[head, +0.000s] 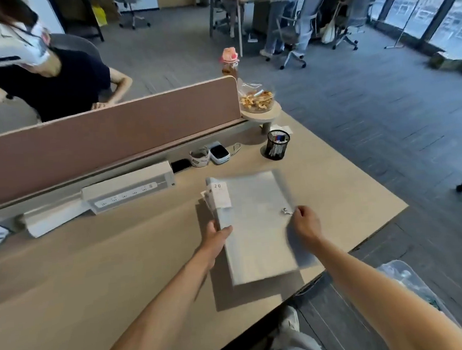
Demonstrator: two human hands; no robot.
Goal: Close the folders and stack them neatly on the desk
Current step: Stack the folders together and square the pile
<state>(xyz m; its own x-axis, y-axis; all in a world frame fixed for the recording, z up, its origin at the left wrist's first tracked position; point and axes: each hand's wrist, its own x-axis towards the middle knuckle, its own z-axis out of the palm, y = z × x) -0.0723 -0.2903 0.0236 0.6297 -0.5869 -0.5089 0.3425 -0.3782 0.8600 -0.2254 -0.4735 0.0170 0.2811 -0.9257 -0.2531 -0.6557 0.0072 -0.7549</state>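
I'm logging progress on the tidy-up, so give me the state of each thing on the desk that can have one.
Folder: closed, lying flat, blurred.
Left hand: gripping the folder's left edge.
Right hand: pinching the clasp.
Pen cup: upright, pens inside.
Snack bowl: filled.
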